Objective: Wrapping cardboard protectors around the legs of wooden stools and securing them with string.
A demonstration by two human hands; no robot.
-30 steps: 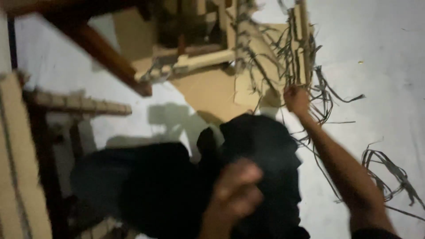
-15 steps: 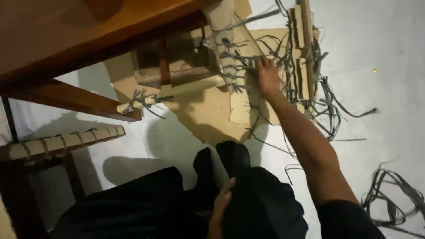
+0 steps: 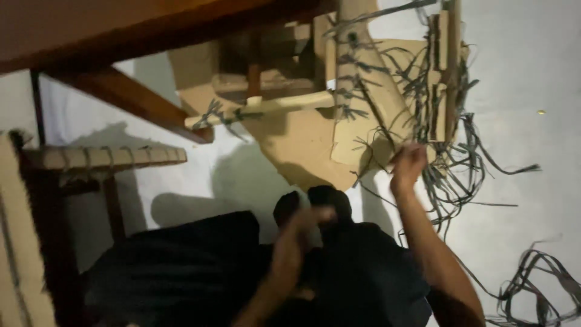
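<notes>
Reaching right hand (image 3: pixel 408 165) to 1 o'clock, fingers pinched on grey strands (image 3: pixel 442 175) hanging off cardboard frame (image 3: pixel 363 130), probably tensioning; left hand (image 3: pixel 296 239) blurred over dark trousers (image 3: pixel 200 272), grip can't tell.

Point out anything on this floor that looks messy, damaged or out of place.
Loose grey strips hang in a tangle off the cardboard frame by the right hand, and more lie in a separate clump on the pale floor. The strips look frayed and uneven. The left hand is blurred over dark trousers.
</notes>
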